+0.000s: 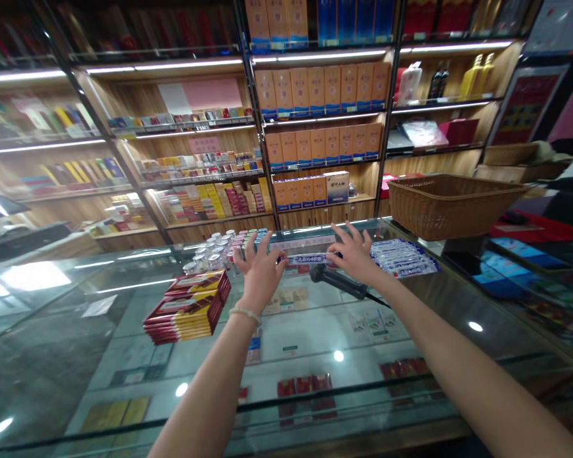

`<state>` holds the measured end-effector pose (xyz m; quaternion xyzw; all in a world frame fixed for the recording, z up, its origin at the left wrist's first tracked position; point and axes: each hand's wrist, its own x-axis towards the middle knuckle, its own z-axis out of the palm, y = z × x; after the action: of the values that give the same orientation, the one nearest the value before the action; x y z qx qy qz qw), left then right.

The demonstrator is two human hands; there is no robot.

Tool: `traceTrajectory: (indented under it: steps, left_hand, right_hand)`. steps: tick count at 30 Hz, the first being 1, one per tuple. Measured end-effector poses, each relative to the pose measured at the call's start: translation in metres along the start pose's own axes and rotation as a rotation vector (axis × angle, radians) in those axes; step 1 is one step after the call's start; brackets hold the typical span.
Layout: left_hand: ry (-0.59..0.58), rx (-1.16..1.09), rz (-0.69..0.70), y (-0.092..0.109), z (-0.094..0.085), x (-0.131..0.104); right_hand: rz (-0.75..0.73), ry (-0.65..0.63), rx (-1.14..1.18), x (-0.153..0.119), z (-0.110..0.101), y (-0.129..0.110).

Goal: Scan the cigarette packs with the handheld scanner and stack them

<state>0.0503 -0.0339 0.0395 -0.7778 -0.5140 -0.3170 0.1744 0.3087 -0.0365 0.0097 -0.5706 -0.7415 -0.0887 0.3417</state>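
Note:
Pinched at its two ends, a slim blue-and-white wrapped stick packet (306, 259) stretches level between my hands above the glass counter. My left hand (258, 272) has thumb and forefinger on the left end, the other fingers raised. On the right end, my right hand (354, 253) grips the same way. Just below the packet lies a black handheld scanner (339, 281) with its cable running right. More of these blue-and-white packets (403, 257) lie in a row right of my right hand. Several small clear-lidded jars (210, 252) stand left of my left hand.
Stacks of red-and-yellow flat packs (188, 306) sit on the glass counter (286, 375) at left. A wicker basket (451, 207) stands at the back right, near blue flat packs (501, 273). Shelves of orange boxes (322, 89) rise behind the counter.

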Motion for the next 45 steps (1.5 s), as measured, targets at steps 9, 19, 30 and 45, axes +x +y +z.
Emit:
traceTrajectory:
  steps: [9,19,30,45]
  left_hand:
    - [0.026,0.032,0.128,0.009,-0.003,-0.009]
    - [0.043,0.001,0.229,0.024,0.004,-0.016]
    - [0.066,-0.008,0.196,0.025,0.004,-0.014]
    - [0.099,-0.123,0.055,0.027,0.002,-0.014]
  right_hand:
    - [0.020,0.050,0.045,-0.006,-0.007,-0.012]
    - [0.016,0.033,0.080,-0.011,-0.011,-0.025]
    - [0.054,0.046,0.113,-0.011,-0.018,-0.039]
    - [-0.024,-0.034,0.331,-0.015,-0.033,-0.047]
